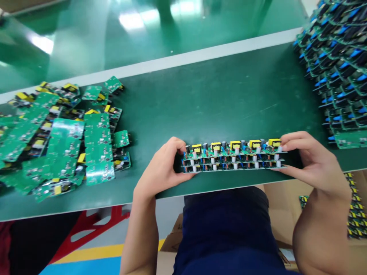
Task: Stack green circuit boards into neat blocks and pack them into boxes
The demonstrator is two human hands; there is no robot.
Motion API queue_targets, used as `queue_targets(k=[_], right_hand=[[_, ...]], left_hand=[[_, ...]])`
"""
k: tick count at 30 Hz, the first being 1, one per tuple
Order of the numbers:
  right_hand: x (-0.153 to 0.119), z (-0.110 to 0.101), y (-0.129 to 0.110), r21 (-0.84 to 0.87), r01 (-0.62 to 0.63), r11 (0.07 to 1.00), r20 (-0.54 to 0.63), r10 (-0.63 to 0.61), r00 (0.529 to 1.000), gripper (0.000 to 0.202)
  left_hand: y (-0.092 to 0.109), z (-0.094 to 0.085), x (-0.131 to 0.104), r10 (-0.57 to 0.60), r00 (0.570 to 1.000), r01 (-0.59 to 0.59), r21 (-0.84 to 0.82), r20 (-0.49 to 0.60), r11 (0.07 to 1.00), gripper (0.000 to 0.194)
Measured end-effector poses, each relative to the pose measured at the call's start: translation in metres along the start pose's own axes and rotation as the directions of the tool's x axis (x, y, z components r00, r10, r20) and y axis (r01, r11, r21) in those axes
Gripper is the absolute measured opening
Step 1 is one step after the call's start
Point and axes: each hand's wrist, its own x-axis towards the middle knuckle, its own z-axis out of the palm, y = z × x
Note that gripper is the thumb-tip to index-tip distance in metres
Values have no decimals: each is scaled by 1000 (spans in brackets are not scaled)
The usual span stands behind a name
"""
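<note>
A stack of three circuit board strips lies between my hands near the front edge of the green table. Yellow transformers, white capacitors and small blue parts show along it. My left hand grips the stack's left end, fingers on top and thumb underneath. At the right end, my right hand pinches it the same way, fingertips above and thumb below. The strips lie level, one upon another. Whether the stack touches the tabletop I cannot tell.
To the left, loose circuit boards lie in a jumbled heap, many green side up. A tall pile of boards with blue parts stands at the right. Below the table are a cardboard box with boards and a red plastic piece.
</note>
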Motion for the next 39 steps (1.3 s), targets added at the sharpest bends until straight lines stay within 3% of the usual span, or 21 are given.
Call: queue_targets(k=[7,14,26,31,34,39], right_hand=[[0,-1,-2,-14,-130,991,-26,130,991,32],[-2,0,-3,-28,-79,996,-14,79,997,32],[2,4,-15,-48,-122,991,-39,120,992,30],[5,-9,-17,-22,-133,991,65,134,989,40],[14,-21,-23,-59,-134,989,111,140,984,34],[53,-20,-48,-220,-51,974,105,75,992,20]], left_hand=[[0,1,-2,-2,1000,3,17,-14,1000,37],[0,1,-2,-26,999,26,34,-20,999,35],[-1,1,-4,-104,994,105,90,-13,990,37],[-4,-10,-5,-113,990,113,4,88,994,47],[-2,-22,-1,-110,983,111,5,144,994,41],[17,-31,26,-84,995,72,183,60,980,27]])
